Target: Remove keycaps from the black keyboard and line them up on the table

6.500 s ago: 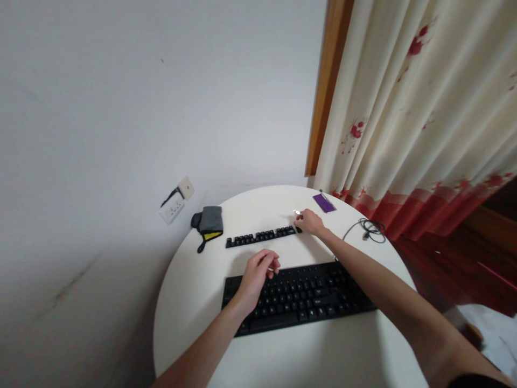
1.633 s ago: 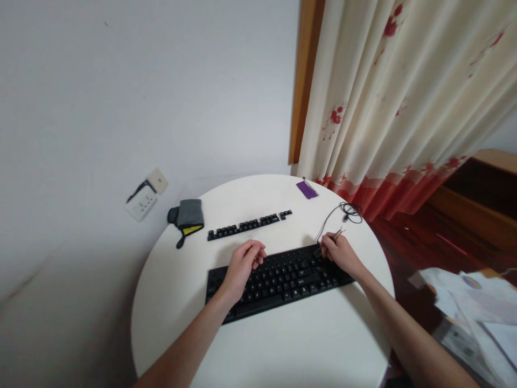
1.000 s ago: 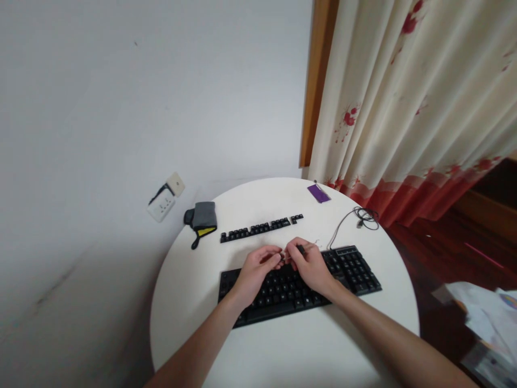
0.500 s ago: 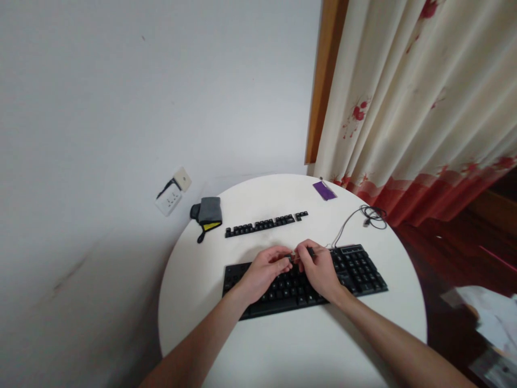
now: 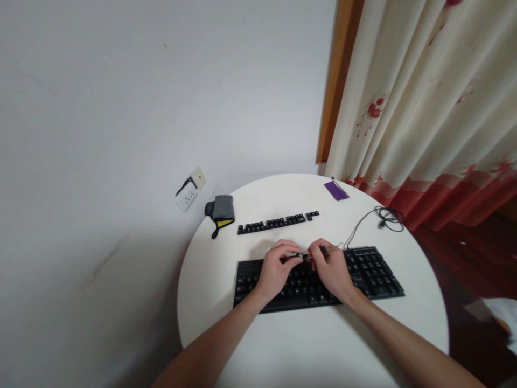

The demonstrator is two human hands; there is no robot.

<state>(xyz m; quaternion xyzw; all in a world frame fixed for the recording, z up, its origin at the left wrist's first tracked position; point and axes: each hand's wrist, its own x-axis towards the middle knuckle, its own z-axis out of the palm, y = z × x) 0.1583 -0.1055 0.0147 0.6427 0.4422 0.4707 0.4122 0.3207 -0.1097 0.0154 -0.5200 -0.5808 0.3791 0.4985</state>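
A black keyboard (image 5: 374, 275) lies on the round white table, and both my hands are over its upper middle. My left hand (image 5: 275, 269) is closed in a pinch on a small black keycap (image 5: 299, 255). Close beside it, my right hand (image 5: 332, 272) is shut on a wire keycap puller (image 5: 323, 251), whose dark handle and thin wires show between and past the fingers. The wire end sits near the keycap; whether they touch I cannot tell. Part of the key rows is hidden under my hands.
Behind the keyboard, several removed black keycaps (image 5: 270, 223) stand in a row. A grey cloth pouch (image 5: 223, 207) with yellow lining lies at the left edge, a purple card (image 5: 336, 191) at the back right. A coiled cable (image 5: 388, 217) rests at the right. Wall and curtain border the table.
The view has swung slightly left, so everything appears shifted right. My hands stay together over the keyboard, with the keycap and puller still held; the left fingers have shifted slightly.
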